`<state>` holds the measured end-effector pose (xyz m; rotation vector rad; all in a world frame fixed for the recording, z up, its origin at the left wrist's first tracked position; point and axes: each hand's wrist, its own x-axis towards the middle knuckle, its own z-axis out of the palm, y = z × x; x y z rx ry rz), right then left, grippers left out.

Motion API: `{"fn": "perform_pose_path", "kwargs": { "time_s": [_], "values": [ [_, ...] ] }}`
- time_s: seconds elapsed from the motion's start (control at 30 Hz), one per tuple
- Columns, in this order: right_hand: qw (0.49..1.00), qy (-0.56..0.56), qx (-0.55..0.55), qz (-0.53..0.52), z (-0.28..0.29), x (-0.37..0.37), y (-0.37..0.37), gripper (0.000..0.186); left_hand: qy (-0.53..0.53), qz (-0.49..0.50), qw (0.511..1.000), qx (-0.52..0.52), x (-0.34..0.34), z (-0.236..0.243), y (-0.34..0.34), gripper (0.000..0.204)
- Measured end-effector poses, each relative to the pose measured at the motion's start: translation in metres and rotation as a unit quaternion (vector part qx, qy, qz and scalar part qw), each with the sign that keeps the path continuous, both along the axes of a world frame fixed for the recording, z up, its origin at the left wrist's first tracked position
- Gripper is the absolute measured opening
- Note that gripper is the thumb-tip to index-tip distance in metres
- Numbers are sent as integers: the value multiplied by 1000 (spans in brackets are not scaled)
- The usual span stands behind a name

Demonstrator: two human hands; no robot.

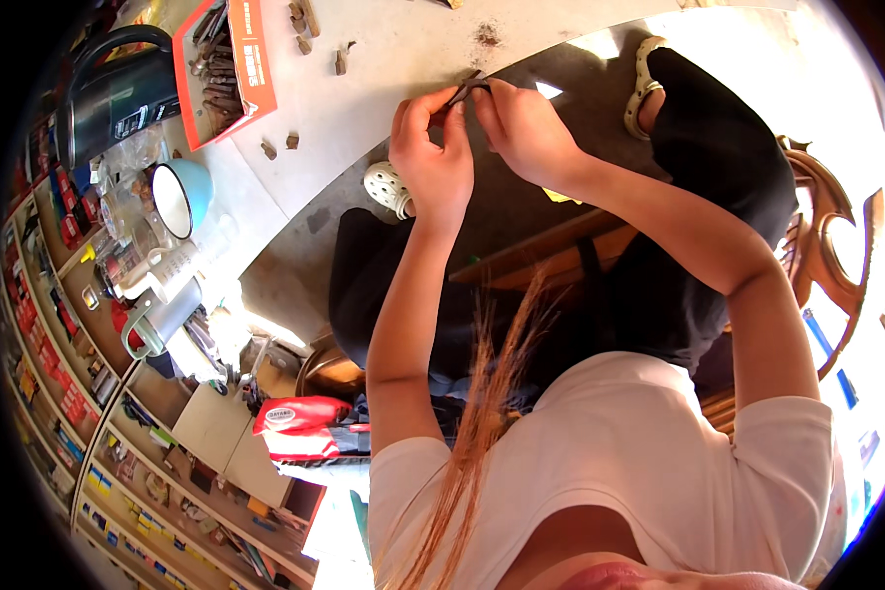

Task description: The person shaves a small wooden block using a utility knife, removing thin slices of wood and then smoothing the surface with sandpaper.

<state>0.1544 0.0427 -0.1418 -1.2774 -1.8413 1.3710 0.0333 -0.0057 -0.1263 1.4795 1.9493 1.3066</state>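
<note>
Both my hands meet near the edge of the white table, pinching a thin, dark brown strip (470,88) between them. My left hand (433,152) is closed on its left part, thumb and forefinger together. The fingers of my right hand (524,128) are closed on the right part, and they hide some of it. The strip looks bent, and I cannot make out its kind. A red and white cardboard box (256,64) on the left holds several similar dark brown sticks (223,74). Short brown pieces (341,62) lie scattered on the table beyond my left hand.
Left on the white table (364,113) stand a dark kettle (118,98), a light blue cup (195,197) and a grey-green mug (162,320). Brown crumbs (487,34) lie near the far middle. Shelves (167,462) fill the lower left; a carved wooden chair (826,216) is at right.
</note>
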Motion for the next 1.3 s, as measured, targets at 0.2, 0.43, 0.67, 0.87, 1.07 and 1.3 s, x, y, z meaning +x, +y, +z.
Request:
{"fn": "perform_pose_path", "kwargs": {
  "time_s": [0.2, 0.43, 0.67, 0.87, 1.07, 1.3],
  "values": [
    [1000, -3, -12, 5, 0, -2, -8, 32, 25, 6, 1000, -2, 1, -1, -1, 14],
    [1000, -7, -18, -25, -3, 2, 1, 30, 13, 10, 1000, -16, 2, 4, 1, 12],
    [999, -4, -19, -38, -3, -1, 0, 30, 2, 9, 1000, -20, 0, 3, -1, 13],
    [996, 4, -74, 52, 13, 1, -2, 33, 6, 16, 1000, -15, -1, 0, -1, 14],
    [979, 83, -181, 47, 25, 9, 2, 33, -2, 27, 1000, -9, 1, 8, 3, 14],
    [946, 154, -285, 13, 24, 12, 7, 27, -59, 39, 996, 51, -4, 13, 15, 12]
  ]
}}
